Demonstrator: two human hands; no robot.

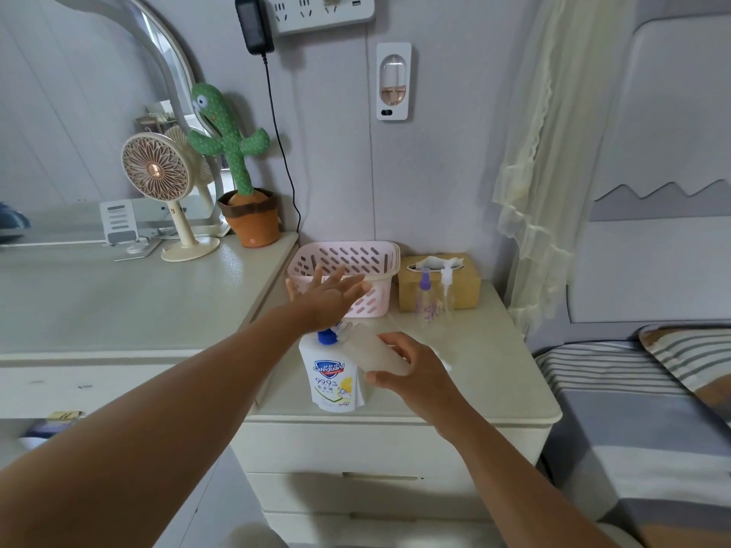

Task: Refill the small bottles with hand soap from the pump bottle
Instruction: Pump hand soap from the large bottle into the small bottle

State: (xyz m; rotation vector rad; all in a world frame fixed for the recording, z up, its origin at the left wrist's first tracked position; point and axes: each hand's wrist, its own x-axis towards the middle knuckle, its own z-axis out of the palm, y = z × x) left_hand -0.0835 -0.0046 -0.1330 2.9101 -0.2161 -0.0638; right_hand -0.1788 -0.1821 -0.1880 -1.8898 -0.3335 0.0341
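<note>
The small frosted plastic bottle (374,354) is gripped, tilted, by the right hand (411,373) at three o'clock of the white blue-capped pump bottle (328,383). Its mouth should be held under the nozzle (343,328) while the flat, spread-fingered left hand (328,296) presses slowly.

You had one Safeguard pump bottle (330,383), three small bottles (375,352) (425,300) (447,296), one pink basket (344,244), one tissue box (468,288), one desk fan (154,174), one cactus toy (229,140), one mirror (168,53) and one power strip (320,11) before you.
</note>
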